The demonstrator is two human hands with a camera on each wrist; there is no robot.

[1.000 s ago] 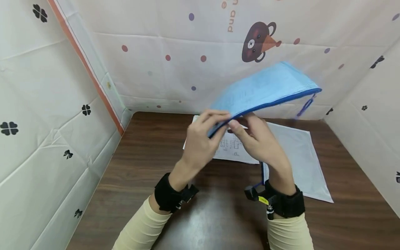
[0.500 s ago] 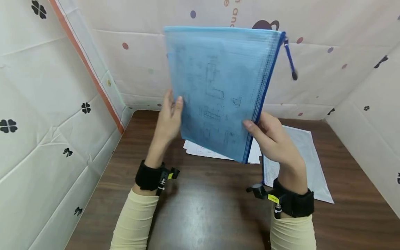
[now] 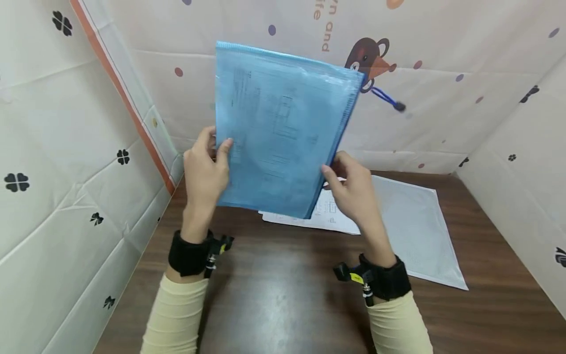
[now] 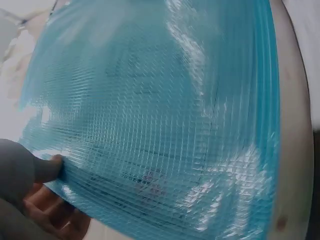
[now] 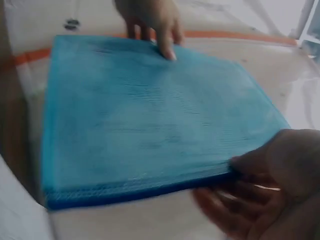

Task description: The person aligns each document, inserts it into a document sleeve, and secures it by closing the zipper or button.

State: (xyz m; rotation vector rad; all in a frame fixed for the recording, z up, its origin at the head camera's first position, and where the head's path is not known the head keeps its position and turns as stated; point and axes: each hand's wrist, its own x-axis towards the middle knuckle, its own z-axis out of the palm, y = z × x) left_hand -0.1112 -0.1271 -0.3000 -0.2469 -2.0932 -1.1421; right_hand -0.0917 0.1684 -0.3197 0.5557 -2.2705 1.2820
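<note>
Both hands are up off the tabletop [image 3: 274, 295], holding a blue mesh zip folder [image 3: 278, 132] upright in the air between them: the left hand [image 3: 204, 177] pinches its left edge, thumb on the front, and the right hand [image 3: 353, 194] grips the zipper edge low down. Printed sheets show through the mesh, the pull cord [image 3: 385, 100] swings out to the right, and under it lie loose papers [image 3: 336, 216] beside a white pouch [image 3: 415, 231]

A dark wooden table [image 3: 274, 295] stands inside white patterned fabric walls [image 3: 79, 162].

Head view looks down; both wrist views closely share the blue pouch [image 3: 280, 130].
</note>
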